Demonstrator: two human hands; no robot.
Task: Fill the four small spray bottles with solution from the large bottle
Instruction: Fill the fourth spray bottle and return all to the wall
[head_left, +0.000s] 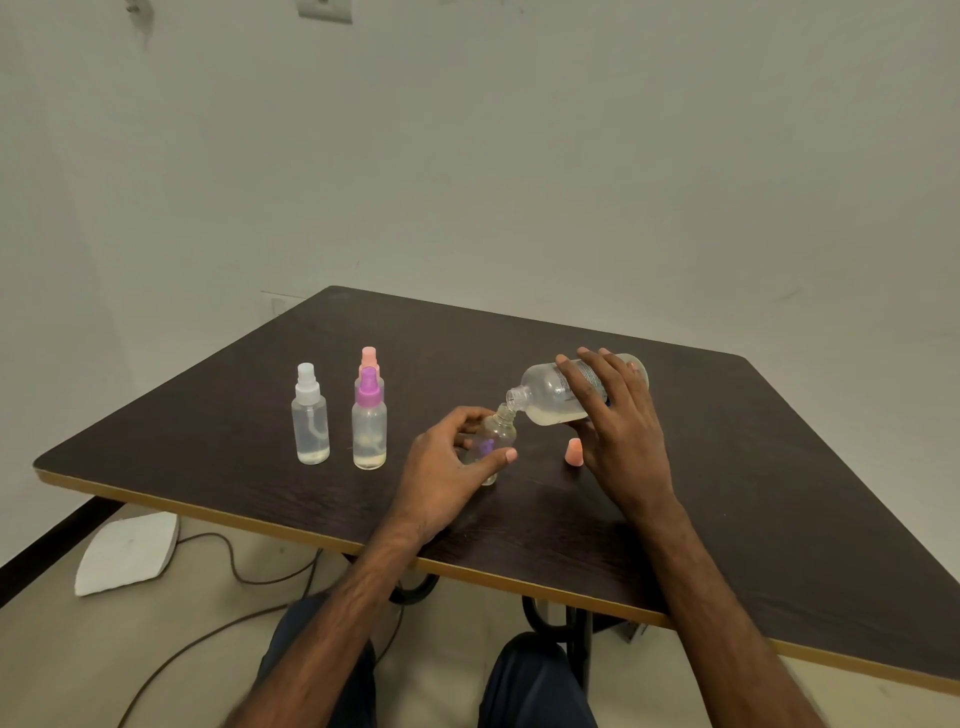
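Pouring: right grip (618, 431) wrapped round tilted large bottle (550, 395), neck at mouth of small bottle (498, 431), left grip (447, 467) curled round it, mid-bench (727, 493). Risks: narrow mouth, so overtilt or misalignment spills solution; overflow.

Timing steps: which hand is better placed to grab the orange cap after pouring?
Probably right: the orange cap sits beside the right hand, holding the large bottle; the left hand grips the small bottle.

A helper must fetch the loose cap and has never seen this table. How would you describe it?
On the dark table, look near the person's right hand, which tips the large bottle. The cap stands by itself just below that bottle. It is small and orange, and the only cap not on a bottle.
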